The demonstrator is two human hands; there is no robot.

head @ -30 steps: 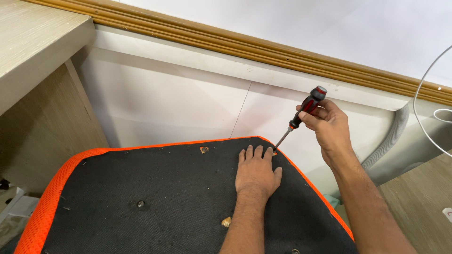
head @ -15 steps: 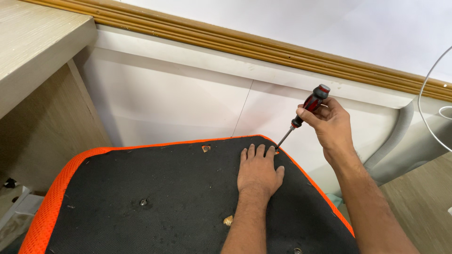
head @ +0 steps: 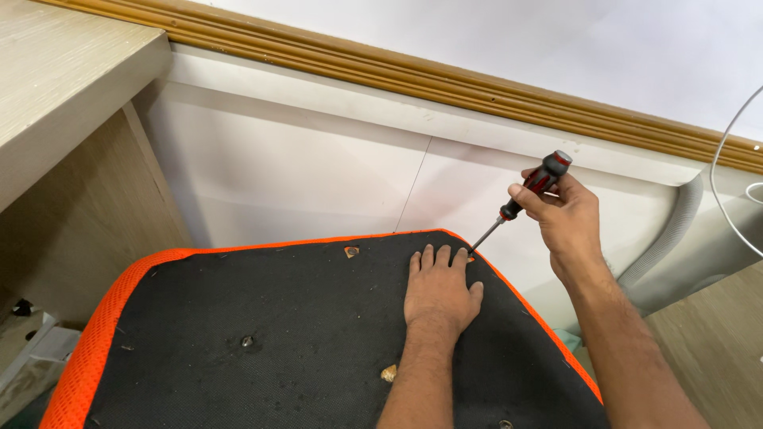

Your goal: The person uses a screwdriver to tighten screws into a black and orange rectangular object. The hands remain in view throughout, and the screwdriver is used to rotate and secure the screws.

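An upturned chair seat (head: 262, 318) fills the lower frame: black fabric underside with an orange mesh rim. My left hand (head: 439, 291) lies flat on it near the far right corner, fingers together. My right hand (head: 563, 213) grips a screwdriver (head: 524, 199) with a red and black handle, tilted, its tip set at the seat's corner just beside my left fingertips. Small metal inserts show in the fabric, one at the far edge (head: 350, 252), one in the middle (head: 248, 342), one beside my left forearm (head: 389, 372).
A white wall panel with a brown wooden trim (head: 445, 79) stands right behind the seat. A light wooden desk (head: 56, 95) is at the left. A grey corrugated hose (head: 671, 234) and a thin white wire (head: 727, 143) run at the right, above wood-look flooring.
The view has shifted slightly; my right hand and the screwdriver sit a little further right and lower. The tip stays at the seat's corner and my left hand stays flat.
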